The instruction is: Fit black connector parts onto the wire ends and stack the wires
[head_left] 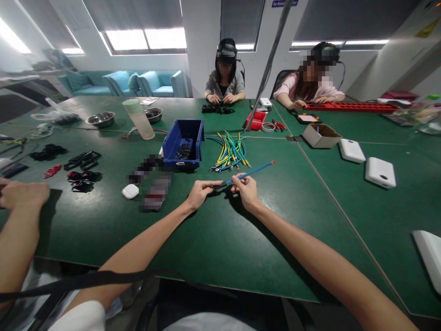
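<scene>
Above the green table (220,243), my left hand (199,194) grips a small black piece, probably a connector (217,186), between thumb and fingers. My right hand (246,189) pinches a blue wire (257,170), whose near end meets the black connector. The wire's far end, with a copper-coloured tip, points up and to the right. Whether the wire sits inside the connector is too small to tell. Just beyond my hands lies a loose bundle of yellow, green and blue wires (229,151) with metal lugs. Left of it stands a blue bin (191,162) holding black parts (184,150).
A person's forearm (20,216) rests at the left, near black and red parts (82,177). A white case (130,191) and a blurred phone-like item (156,193) lie left of my hands. Two people work across the table. White boxes (380,172) stand right.
</scene>
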`<act>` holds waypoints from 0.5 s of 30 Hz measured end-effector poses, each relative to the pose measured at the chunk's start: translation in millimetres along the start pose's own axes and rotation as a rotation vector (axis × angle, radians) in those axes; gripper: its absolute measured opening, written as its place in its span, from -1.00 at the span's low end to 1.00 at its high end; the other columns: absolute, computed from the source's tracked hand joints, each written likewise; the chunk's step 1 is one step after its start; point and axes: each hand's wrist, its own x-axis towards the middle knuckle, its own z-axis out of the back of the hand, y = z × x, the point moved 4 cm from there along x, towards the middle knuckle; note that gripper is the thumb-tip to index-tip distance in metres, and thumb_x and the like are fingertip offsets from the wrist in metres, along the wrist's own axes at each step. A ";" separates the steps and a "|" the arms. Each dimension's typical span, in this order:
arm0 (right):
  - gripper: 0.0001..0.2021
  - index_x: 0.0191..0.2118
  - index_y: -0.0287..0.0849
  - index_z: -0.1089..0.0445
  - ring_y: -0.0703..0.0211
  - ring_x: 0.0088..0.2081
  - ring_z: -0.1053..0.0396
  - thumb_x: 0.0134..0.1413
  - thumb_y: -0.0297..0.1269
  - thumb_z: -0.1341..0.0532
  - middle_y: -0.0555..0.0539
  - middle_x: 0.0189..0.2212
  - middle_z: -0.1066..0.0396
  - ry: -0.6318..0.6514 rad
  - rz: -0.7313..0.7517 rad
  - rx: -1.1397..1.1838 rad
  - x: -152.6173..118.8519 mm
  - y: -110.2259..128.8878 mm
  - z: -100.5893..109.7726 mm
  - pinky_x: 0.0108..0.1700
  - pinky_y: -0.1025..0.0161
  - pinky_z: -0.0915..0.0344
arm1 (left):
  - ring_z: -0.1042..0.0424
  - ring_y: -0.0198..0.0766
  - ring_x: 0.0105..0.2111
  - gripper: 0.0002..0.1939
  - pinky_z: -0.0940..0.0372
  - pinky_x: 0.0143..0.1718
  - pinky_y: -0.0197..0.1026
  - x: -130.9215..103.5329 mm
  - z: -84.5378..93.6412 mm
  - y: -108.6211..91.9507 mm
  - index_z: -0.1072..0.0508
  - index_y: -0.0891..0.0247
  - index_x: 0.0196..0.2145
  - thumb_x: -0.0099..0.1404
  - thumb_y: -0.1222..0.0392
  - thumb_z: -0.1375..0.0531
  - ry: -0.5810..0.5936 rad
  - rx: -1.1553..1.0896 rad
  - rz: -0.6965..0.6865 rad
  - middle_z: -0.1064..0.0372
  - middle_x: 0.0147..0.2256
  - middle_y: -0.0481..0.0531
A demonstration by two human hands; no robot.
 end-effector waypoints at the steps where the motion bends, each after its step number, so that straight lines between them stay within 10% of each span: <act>1: -0.62 -0.33 -0.17 -0.27 0.29 -0.64 -0.31 -0.13 -0.03 -0.37 0.09 -0.64 -0.32 0.002 0.001 -0.002 -0.1 0.1 -0.1 -0.60 0.40 -0.24 | -0.42 -0.02 -0.02 -0.57 -0.17 0.14 0.07 0.4 0.2 0.8 -0.55 0.31 -0.11 0.06 0.34 -0.10 0.001 -0.006 0.003 -0.46 -0.08 0.13; 15: -0.64 -0.33 -0.19 -0.27 0.31 -0.65 -0.31 -0.10 -0.07 -0.36 0.09 -0.63 -0.33 0.008 0.014 0.006 -0.4 0.7 0.1 -0.61 0.41 -0.22 | -0.41 -0.03 -0.01 -0.63 -0.18 0.14 0.05 -2.4 -1.9 -3.8 -0.56 0.32 -0.13 0.10 0.31 -0.13 -0.038 0.030 -0.031 -0.46 -0.08 0.14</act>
